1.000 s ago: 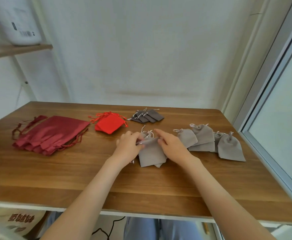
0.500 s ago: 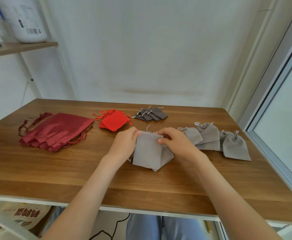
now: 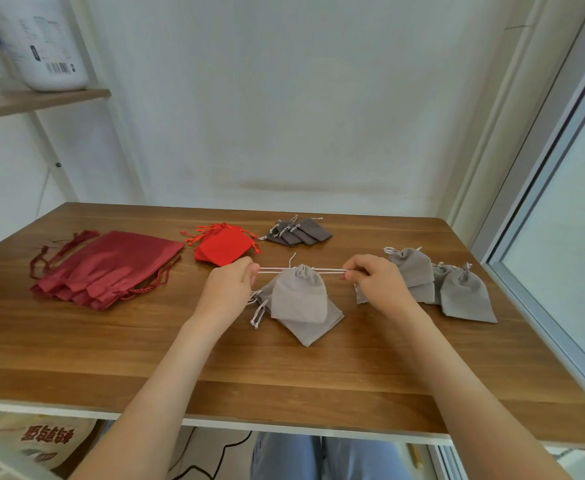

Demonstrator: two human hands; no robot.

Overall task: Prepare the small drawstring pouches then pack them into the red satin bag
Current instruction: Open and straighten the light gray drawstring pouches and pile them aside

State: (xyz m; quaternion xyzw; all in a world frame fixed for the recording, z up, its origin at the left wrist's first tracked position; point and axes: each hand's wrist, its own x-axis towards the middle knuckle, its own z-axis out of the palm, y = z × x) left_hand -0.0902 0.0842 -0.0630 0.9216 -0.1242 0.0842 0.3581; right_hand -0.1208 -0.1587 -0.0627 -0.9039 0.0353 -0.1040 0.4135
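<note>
grey pouch [image 3: 299,296] between left hand [image 3: 230,282] and right hand [image 3: 375,278], each pinching its drawstring [image 3: 329,270].

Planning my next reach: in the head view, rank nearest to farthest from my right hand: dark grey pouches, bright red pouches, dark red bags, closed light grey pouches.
1. Closed light grey pouches, just beside the right hand, on its right.
2. Dark grey pouches, back middle.
3. Bright red pouches, beyond the left hand.
4. Dark red bags, far left.
</note>
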